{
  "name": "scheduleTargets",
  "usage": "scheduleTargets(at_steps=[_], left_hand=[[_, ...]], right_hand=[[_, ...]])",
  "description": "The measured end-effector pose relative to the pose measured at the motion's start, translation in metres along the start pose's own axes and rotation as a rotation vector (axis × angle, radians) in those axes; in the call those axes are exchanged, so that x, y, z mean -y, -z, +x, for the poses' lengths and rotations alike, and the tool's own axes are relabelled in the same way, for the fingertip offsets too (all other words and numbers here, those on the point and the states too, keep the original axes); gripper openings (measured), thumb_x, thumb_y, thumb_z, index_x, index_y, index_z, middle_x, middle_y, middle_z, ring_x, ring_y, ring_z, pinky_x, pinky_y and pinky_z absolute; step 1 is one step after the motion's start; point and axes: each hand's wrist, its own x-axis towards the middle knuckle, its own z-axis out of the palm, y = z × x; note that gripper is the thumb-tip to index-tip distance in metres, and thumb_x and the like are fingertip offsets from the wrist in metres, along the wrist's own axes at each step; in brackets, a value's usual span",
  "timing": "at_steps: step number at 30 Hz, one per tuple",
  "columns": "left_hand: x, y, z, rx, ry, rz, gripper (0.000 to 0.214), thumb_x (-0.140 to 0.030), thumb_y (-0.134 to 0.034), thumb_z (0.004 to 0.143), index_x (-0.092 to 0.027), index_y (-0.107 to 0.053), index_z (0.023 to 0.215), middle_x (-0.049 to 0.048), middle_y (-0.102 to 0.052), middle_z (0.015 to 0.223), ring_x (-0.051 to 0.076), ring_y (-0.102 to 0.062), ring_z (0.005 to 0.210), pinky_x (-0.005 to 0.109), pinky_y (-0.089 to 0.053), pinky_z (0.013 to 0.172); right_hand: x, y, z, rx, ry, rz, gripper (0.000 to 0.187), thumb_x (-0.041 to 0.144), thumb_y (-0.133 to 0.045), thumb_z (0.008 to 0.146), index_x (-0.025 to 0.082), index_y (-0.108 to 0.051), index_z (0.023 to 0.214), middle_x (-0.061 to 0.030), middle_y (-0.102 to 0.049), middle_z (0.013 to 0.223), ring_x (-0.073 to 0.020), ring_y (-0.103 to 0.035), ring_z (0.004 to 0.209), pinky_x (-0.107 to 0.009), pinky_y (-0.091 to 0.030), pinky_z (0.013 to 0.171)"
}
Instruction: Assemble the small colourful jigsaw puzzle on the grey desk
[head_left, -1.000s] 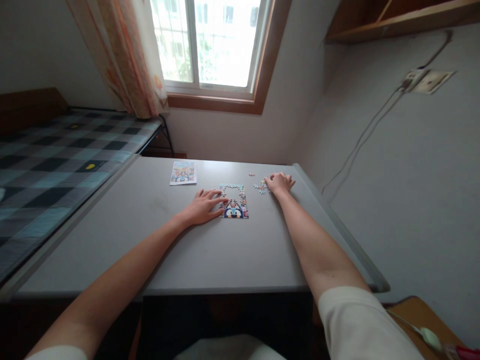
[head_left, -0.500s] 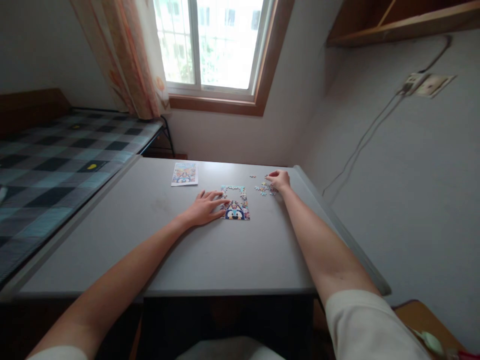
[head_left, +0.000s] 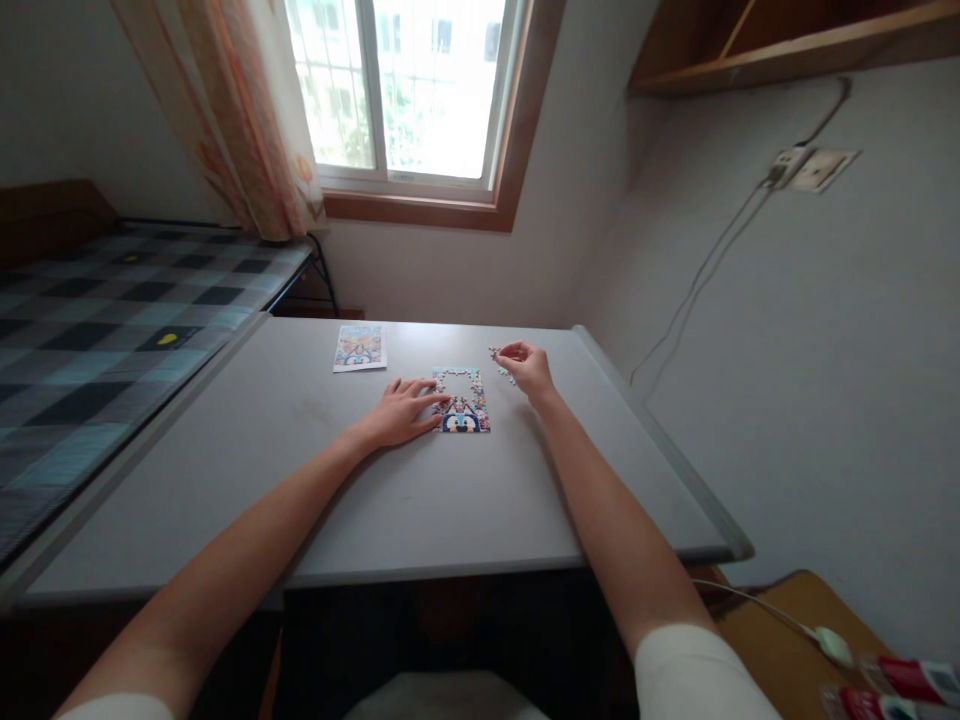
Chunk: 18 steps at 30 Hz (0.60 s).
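Note:
A partly built colourful jigsaw puzzle (head_left: pixel 461 402) lies on the grey table (head_left: pixel 375 500), its upper part an open frame. My left hand (head_left: pixel 401 410) rests flat beside the puzzle's left edge, fingers stretched out and touching it. My right hand (head_left: pixel 525 366) hovers just right of the puzzle, thumb and fingers pinched on a small puzzle piece. A few loose puzzle pieces (head_left: pixel 501 368) lie under and left of that hand.
A printed reference picture (head_left: pixel 360 347) lies at the table's far left. A bed with a checked cover (head_left: pixel 112 330) runs along the left side. The wall stands close on the right. A wooden stool with a cable and bottles (head_left: pixel 825 640) sits at lower right.
My right hand has lifted from the loose pieces, closed into a pinch on a piece and moved left toward the puzzle. The left hand has stayed put.

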Motion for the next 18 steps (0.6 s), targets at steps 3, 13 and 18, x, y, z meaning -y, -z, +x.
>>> scheduleTargets(at_steps=[3, 13, 18], left_hand=[[0.001, -0.001, 0.0, -0.01, -0.006, 0.01, 0.043, -0.052, -0.042, 0.095, -0.038, -0.052, 0.135, 0.0046, -0.043, 0.146, 0.026, -0.04, 0.132, 0.051, -0.02, 0.113], [0.001, -0.001, 0.0, -0.011, -0.007, 0.009, 0.043, -0.052, -0.043, 0.095, -0.039, -0.053, 0.135, 0.0048, -0.045, 0.144, 0.027, -0.04, 0.132, 0.052, -0.021, 0.113], [0.003, -0.003, 0.0, -0.009, -0.004, 0.006, 0.043, -0.053, -0.043, 0.095, -0.04, -0.052, 0.135, 0.0042, -0.045, 0.144, 0.027, -0.04, 0.132, 0.052, -0.02, 0.113]], right_hand=[[-0.007, -0.006, -0.012, 0.016, 0.016, 0.029, 0.027, 0.033, -0.073, 0.061, 0.014, -0.068, 0.081, -0.0085, -0.071, 0.081, -0.0197, -0.066, 0.077, -0.033, -0.053, 0.074], [-0.012, -0.018, -0.035, 0.187, -0.146, 0.154, 0.029, 0.037, -0.078, 0.057, 0.016, -0.062, 0.071, -0.0035, -0.067, 0.069, -0.0166, -0.065, 0.063, -0.031, -0.054, 0.063], [-0.011, -0.015, -0.037, 0.175, -0.097, 0.064, 0.027, 0.036, -0.076, 0.056, 0.016, -0.066, 0.071, -0.0041, -0.069, 0.069, -0.0164, -0.064, 0.068, -0.029, -0.052, 0.067]])
